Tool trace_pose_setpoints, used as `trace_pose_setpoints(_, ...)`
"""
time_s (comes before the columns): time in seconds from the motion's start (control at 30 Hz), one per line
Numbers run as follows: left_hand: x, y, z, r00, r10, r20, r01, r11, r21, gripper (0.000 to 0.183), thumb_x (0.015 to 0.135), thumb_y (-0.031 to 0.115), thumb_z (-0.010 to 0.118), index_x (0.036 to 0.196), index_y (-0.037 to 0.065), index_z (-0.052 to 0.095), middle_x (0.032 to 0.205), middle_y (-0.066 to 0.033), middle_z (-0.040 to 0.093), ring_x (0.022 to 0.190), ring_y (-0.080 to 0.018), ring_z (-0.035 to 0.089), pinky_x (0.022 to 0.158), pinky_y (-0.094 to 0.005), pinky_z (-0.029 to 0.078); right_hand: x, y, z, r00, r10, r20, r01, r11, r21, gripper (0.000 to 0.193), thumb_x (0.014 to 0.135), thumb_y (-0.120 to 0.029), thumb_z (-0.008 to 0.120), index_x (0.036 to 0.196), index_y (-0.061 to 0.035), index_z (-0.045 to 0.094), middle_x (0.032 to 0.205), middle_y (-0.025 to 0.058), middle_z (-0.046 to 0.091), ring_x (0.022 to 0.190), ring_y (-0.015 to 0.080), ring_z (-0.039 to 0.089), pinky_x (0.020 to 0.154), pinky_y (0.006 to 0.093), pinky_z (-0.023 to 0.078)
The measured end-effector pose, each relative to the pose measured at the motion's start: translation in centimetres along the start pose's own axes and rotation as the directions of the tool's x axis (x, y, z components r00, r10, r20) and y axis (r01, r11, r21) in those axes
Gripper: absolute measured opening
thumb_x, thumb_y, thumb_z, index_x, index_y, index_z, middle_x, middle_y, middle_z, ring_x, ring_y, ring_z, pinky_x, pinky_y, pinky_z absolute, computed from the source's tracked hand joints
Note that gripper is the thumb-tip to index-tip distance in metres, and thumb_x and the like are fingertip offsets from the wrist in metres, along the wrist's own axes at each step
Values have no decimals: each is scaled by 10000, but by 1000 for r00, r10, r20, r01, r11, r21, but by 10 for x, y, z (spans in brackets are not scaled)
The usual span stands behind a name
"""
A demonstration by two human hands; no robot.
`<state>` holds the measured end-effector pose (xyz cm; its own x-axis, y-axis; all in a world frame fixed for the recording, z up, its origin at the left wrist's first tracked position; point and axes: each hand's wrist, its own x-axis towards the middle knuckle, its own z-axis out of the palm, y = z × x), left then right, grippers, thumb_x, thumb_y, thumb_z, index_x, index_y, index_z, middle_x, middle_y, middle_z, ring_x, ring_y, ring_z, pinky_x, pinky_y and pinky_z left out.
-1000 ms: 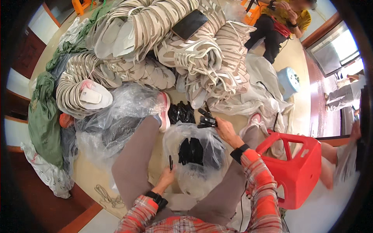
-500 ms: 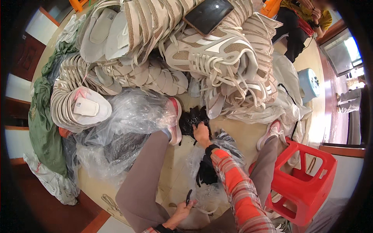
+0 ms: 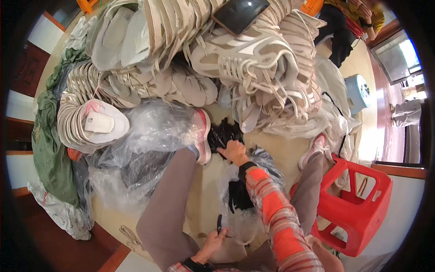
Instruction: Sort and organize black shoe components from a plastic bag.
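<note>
My right hand (image 3: 234, 152) is at a heap of thin, shiny black strips (image 3: 226, 132) on the floor, between my feet. Its thumb points left and its other fingers look curled. What they pinch, if anything, does not show. Low in front of me, my left hand (image 3: 212, 243) is closed on a small curved black strip (image 3: 219, 223) that sticks up from its fingers. Between the hands lies a clear plastic bag (image 3: 244, 224) with more black pieces (image 3: 240, 196) in it, partly behind my right sleeve.
Stacked beige shoe uppers (image 3: 249, 59) rise ahead, with a phone (image 3: 240, 14) on top. Clear plastic sheeting (image 3: 149, 127) lies left. A red stool (image 3: 358, 199) stands right, a light blue bucket (image 3: 358, 93) beyond. Another person (image 3: 346, 22) sits at the far right.
My right hand has turned at the black heap, its thumb now out to the left. My left hand stays low with the black strip. The whole view has shifted slightly.
</note>
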<state>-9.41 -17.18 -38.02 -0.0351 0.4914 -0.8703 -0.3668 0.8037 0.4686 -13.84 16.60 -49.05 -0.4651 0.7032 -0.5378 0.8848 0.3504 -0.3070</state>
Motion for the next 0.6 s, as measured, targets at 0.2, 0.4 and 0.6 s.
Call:
trace_pose_setpoints(0.2, -14, 19, -13, 990, 20, -143, -29, 997, -66, 399, 936, 334, 416, 1104, 1, 558, 968, -61, 599, 792, -136, 529, 703, -279, 442, -59, 13, -85, 932, -242, -272, 316, 907, 278, 224, 789, -217, 527, 833, -18, 620, 818, 171, 638, 757, 318, 626, 645, 421, 494)
trace_pose_setpoints(0.4, -17, 54, 13, 985, 107, -137, -113, 993, -36, 310, 931, 237, 443, 1095, 6, 570, 856, -11, 581, 700, -99, 505, 655, -244, 424, -134, 95, -32, 533, -697, 480, 680, 690, 248, 197, 712, -73, 519, 877, -32, 621, 855, 142, 645, 753, 281, 632, 674, 362, 494)
trace_pose_setpoints(0.6, -15, 42, 16, 960, 278, -43, -278, 961, 3, 327, 927, 209, 430, 1159, 6, 537, 978, -55, 602, 774, -124, 544, 719, -262, 454, -166, 182, -47, 791, -477, 382, 599, 477, -643, 148, 642, -231, 565, 546, -148, 642, 599, 68, 625, 647, 224, 640, 532, 340, 456)
